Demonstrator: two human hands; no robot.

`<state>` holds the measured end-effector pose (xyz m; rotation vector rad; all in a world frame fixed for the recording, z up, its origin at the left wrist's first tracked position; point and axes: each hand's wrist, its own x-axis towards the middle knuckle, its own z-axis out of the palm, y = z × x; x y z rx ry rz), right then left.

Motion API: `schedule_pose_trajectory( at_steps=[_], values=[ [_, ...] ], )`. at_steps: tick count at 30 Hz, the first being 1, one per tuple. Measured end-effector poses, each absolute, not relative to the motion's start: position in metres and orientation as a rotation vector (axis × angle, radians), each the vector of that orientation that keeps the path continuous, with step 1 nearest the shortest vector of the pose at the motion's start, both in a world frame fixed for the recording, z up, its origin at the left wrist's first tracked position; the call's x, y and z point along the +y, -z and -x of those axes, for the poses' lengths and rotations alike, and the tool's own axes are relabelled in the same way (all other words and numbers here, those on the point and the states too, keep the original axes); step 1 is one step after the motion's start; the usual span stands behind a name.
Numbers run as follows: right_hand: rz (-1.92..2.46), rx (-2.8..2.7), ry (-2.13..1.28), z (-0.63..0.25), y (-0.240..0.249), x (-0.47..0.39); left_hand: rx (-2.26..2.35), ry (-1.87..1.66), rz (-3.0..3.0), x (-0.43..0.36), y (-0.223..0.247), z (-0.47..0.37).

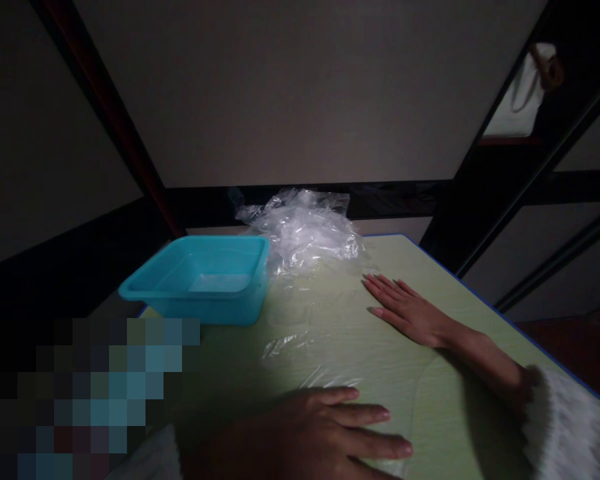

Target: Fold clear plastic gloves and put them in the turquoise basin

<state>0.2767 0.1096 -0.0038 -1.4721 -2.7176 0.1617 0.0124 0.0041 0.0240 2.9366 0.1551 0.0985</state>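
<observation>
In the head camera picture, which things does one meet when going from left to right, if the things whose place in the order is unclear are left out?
Blue-green basin → crumpled clear plastic → right hand → white item on the shelf.

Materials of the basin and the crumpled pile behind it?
Blue basin: probably molded plastic, smooth and slightly translucent, with a rolled rim and soft sheen.

Crumpled pile: likely thin, glossy plastic film, see-through at its edges, with sharp highlights along the creases.
</observation>
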Motion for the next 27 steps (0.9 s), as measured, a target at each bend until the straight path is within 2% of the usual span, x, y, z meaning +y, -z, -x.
schedule_pose_trajectory(
  at_steps=[6, 11, 15, 18, 19, 23, 27],
  values=[
    [1.537, -2.646, -0.187, -0.285, 0.001, 0.11, 0.161, -0.131, -2.745, 0.004, -0.035, -0.006],
    [1.449, -2.596, -0.159, -0.286, -0.005, 0.11, 0.212, -0.209, -2.457, 0.004, -0.009, -0.005],
    [1.27, -2.599, -0.179, -0.278, -0.01, 0.106, 0.3, -0.303, -2.18, 0.005, 0.016, -0.007],
    [1.053, -2.669, -0.242, -0.267, -0.011, 0.1, 0.218, -0.356, -2.161, 0.005, 0.006, -0.009],
    [0.993, -2.704, -0.261, -0.264, -0.011, 0.098, 0.259, -0.386, -2.234, 0.005, -0.001, -0.009],
    [0.927, -2.837, -0.297, -0.253, -0.004, 0.093, 0.999, -0.411, -2.456, 0.008, -0.019, -0.012],
    [1.026, -2.875, -0.261, -0.252, 0.003, 0.094, 1.16, -0.202, -2.58, 0.015, -0.011, -0.012]
  ],
)
